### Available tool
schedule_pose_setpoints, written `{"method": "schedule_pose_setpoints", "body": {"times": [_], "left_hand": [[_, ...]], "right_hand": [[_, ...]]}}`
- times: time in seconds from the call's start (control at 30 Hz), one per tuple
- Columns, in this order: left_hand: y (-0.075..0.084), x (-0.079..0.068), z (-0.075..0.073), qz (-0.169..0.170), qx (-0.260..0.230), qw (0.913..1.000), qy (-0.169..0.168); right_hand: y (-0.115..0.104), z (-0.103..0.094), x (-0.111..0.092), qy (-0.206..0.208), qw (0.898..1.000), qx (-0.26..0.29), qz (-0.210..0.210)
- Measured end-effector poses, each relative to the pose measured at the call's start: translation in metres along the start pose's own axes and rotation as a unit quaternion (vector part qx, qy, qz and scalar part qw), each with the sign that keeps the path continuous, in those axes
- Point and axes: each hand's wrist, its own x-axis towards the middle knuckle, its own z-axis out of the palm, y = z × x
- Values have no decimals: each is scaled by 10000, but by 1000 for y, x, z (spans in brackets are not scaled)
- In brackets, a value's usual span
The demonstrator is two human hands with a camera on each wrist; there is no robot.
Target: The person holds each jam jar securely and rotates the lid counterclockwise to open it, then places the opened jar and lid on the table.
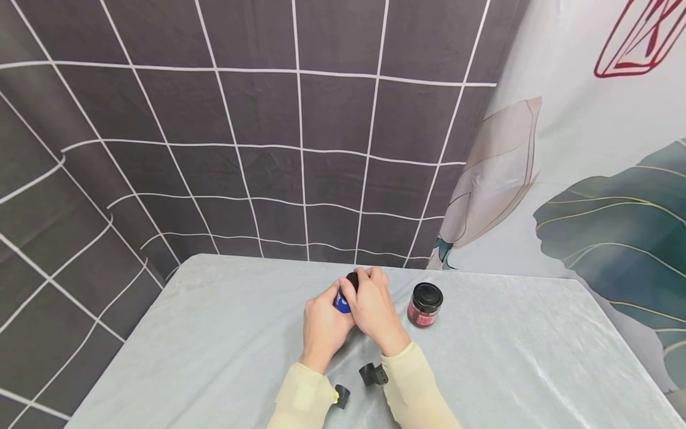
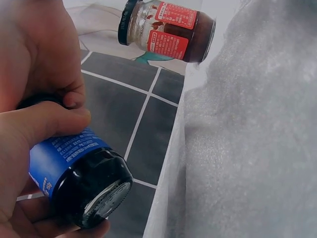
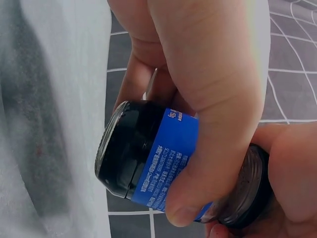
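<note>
My left hand (image 1: pixel 324 328) grips the body of a dark glass jar (image 2: pixel 74 158) with a blue label, its thumb lying across the label. Over the black lid end of that jar, my right hand (image 1: pixel 375 305) holds on with curled fingers. The jar is tilted, and its glass base shows in both wrist views. In the right wrist view, part of the dark lid (image 3: pixel 260 191) shows between the two hands. A second jar (image 1: pixel 425 305), with a black lid and red label, stands upright on the table just right of my right hand.
A pale grey cloth covers the table (image 1: pixel 214 333). Behind it hangs a dark curtain (image 1: pixel 257 107) with a white grid, and at the right a white leaf-printed curtain (image 1: pixel 498 220). Black wrist-worn devices (image 1: pixel 370 374) sit at the cuffs.
</note>
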Motion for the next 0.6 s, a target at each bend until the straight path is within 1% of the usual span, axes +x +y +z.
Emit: {"method": "schedule_pose_setpoints", "body": {"times": [0.27,0.43,0.6], "left_hand": [[1,0,-1,66,38,10000,-54],[-1,0,-1,72,29,10000,-38],[-1,0,0,154,63,9998,-54]], "right_hand": [[2,-2,-1,-36,9999,48,-105],[2,0,-1,-73,9998,178,12],[4,1,-2,-14,9994,337,65]]}}
